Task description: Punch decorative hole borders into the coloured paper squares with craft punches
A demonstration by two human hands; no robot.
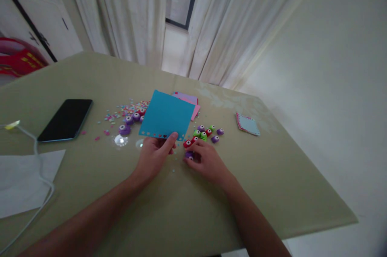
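My left hand (155, 156) pinches the lower edge of a blue paper card (169, 113) with its thumb on top. A row of small punched shapes, hearts among them, runs along that edge. My right hand (207, 160) is closed, thumb and fingers around a small purple craft punch (189, 155) with an eye on it. Just beyond the right hand lies a cluster of red, green and purple punches (203, 136). More purple punches (124, 129) lie left of the card, partly hidden by it.
Coloured paper confetti (130, 108) is scattered behind the left punches. Pink and lilac cards (193, 103) lie behind the blue card. A stack of light blue cards (248, 124) is at the right. A black tablet (66, 120), white paper (27, 180) and a white cable (38, 156) lie at the left.
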